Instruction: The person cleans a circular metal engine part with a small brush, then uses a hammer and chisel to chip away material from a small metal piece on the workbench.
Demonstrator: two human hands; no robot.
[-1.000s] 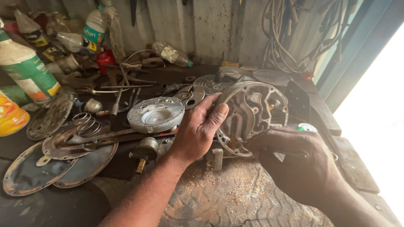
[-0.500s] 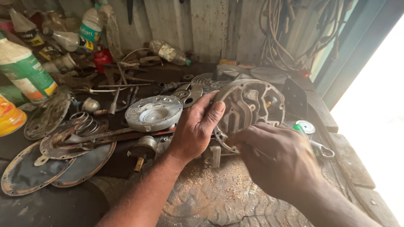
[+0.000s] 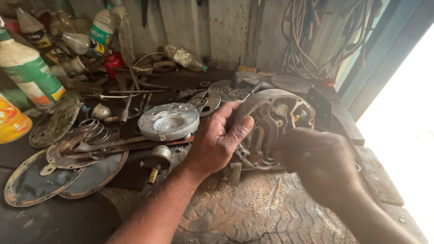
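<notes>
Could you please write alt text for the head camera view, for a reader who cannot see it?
The left hand steadies a round, ribbed metal housing upright on a cluttered workbench, while the blurred right hand is at its face. To the left lie a silver disc, rusty plates, a coil spring and plastic bottles.

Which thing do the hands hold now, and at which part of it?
The left hand grips the round grey cast-metal housing by its left rim, standing on edge. The right hand is blurred in front of it; what it holds cannot be told.
</notes>
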